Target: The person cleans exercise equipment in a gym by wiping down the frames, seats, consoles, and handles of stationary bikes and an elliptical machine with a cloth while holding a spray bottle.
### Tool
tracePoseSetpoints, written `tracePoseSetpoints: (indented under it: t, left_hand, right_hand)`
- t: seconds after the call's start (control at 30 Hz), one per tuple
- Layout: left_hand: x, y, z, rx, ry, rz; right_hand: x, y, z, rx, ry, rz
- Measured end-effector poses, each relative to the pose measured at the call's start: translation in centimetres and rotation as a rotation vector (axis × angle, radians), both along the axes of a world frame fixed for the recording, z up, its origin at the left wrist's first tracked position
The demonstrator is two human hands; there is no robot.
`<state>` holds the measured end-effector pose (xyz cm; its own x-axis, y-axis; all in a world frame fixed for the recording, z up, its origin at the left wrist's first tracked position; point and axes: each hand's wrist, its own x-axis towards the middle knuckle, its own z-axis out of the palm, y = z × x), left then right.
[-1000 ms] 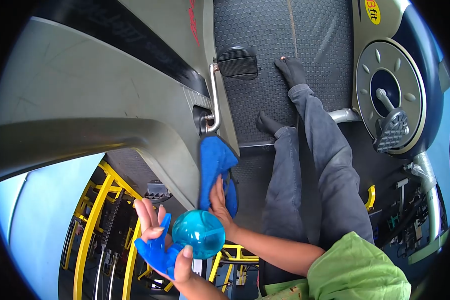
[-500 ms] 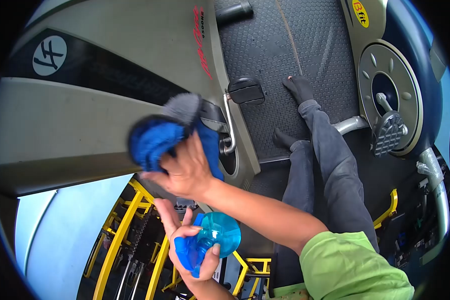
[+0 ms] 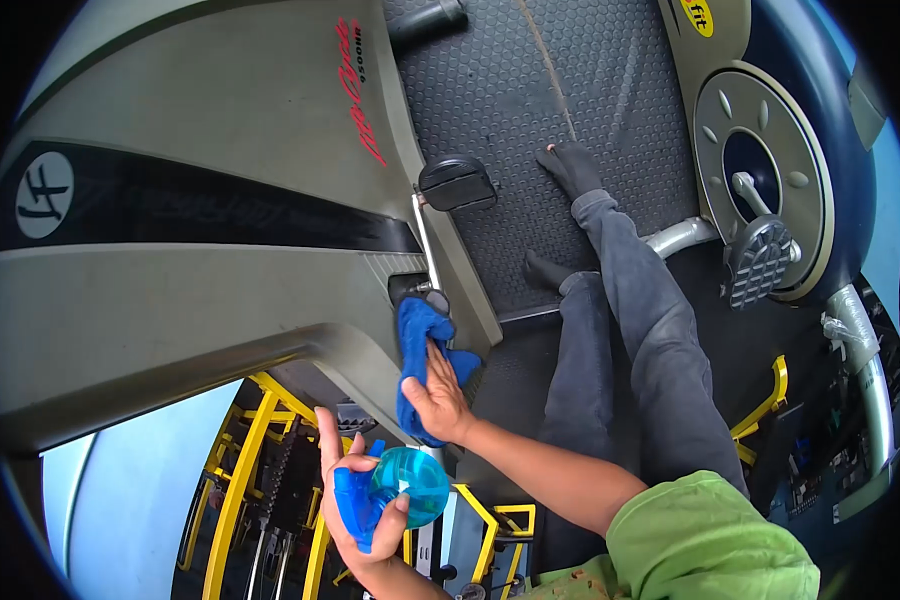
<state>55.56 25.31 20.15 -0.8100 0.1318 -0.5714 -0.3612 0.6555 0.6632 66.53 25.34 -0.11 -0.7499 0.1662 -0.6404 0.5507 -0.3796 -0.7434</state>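
Note:
My right hand (image 3: 442, 398) presses a blue cloth (image 3: 420, 350) against the lower edge of the grey exercise bike's housing (image 3: 220, 290), just below its pedal crank (image 3: 426, 245). The fingers lie over the cloth, and part of it is folded beneath them. In my left hand (image 3: 345, 535) is a spray bottle (image 3: 412, 487) with a blue trigger head and blue-green liquid. It is tilted sideways, with the thumb and some fingers wrapped around its neck and one finger stretched out. The bottle is close below the right hand, apart from the cloth.
A black pedal (image 3: 457, 183) sticks out from the bike housing. On the right stands a second machine with a round crank disc (image 3: 715, 150) and a pedal (image 3: 758, 262). Two legs in dark trousers (image 3: 660, 330) stand by the textured mat (image 3: 510, 90). Yellow frames (image 3: 240, 490) rise at the lower left.
My right hand has moved right and down with the cloth, from the housing's dark stripe to its lower edge below the crank. The spray bottle has shifted slightly left in my left hand's grip.

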Motion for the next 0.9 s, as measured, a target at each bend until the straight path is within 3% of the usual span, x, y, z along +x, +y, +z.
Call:
tracePoseSetpoints:
  t: [0.1, 0.23, 0.33, 0.57, 0.63, 0.73, 0.83, 0.9]
  left_hand:
    - [1.0, -1.0, -2.1, -0.091, -0.117, -0.121]
    - [1.7, -0.9, -4.4, -0.137, -0.152, -0.174]
    - [2.0, -1.1, -5.6, -0.279, -0.025, -0.335]
    - [3.8, -2.9, -7.6, -0.187, -0.194, -0.043]
    - [4.0, -3.3, -7.5, -0.169, -0.206, -0.064]
    - [2.7, -2.4, -7.6, -0.114, -0.169, -0.053]
    - [2.5, -3.1, -8.0, -0.043, -0.16, -0.009]
    - [2.3, -3.2, -8.0, -0.036, -0.183, -0.013]
  right_hand:
    - [3.5, -1.9, -6.5, -0.132, -0.234, 0.002]
    - [1.1, -1.5, -13.1, -0.173, -0.558, 0.096]
    - [1.6, -2.1, -16.2, -0.144, -0.501, -0.043]
    - [-4.2, 2.7, -20.9, -0.041, -0.431, -0.127]
    - [-5.5, 6.8, -19.9, 0.025, -0.342, -0.229]
    - [-4.9, 11.6, -13.8, 0.079, -0.222, -0.303]
    - [-5.2, 11.5, -6.6, 0.047, -0.084, -0.196]
    - [-8.2, 8.6, -5.0, 0.115, 0.024, -0.083]
